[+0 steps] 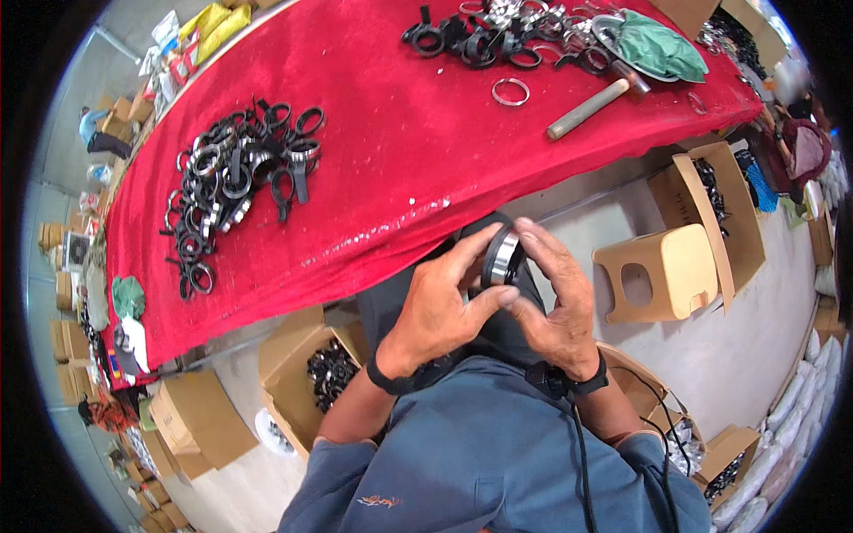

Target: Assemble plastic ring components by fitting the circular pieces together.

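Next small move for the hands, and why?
Probably a gentle inward press on the black-and-silver ring: the left hand and right hand hold it from opposite sides, thumbs close together, so both seem placed for it.

Held ring (504,258) sat between left hand (435,298) and right hand (558,289), before table (382,115). First pile (235,176) lay on table's left, second pile (484,43) far right; loose ring (511,104), hammer (588,110) lay nearer. Stool (665,275) stood right of hands, carton (748,218) at its right.
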A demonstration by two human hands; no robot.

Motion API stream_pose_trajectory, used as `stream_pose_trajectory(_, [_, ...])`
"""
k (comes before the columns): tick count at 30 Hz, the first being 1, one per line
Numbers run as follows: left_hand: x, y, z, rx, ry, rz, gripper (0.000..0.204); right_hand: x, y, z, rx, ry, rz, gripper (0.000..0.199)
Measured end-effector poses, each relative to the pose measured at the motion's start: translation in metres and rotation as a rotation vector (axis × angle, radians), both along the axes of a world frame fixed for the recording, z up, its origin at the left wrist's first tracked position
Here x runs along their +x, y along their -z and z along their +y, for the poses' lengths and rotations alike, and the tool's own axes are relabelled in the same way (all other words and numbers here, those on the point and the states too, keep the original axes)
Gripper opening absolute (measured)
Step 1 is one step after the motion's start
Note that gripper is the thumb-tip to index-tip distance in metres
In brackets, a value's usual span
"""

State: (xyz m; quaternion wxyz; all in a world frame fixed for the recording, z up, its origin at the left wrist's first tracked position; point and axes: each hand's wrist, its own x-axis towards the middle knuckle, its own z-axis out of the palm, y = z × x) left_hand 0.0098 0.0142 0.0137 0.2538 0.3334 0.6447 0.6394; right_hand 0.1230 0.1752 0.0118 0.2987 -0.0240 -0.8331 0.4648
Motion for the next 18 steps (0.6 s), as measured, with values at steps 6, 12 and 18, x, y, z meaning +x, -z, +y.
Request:
stream_pose_trajectory(6, [-0.007,-0.019,-0.006,-0.063,0.152,0.267,0.056,-0.012,0.004,0.015,-0.570,0.070,0.087,0.032])
stream_pose_trajectory(12, [0.009,-0.018,0.012,0.011,0.044,0.336,0.050,-0.031,0.018,0.008,-0.548,0.229,0.167,0.053])
stream_pose_trajectory(18, [0.014,-0.003,0.037,0.002,-0.508,0.737,0.054,-0.038,0.010,-0.005,-0.478,0.333,0.138,0.047])
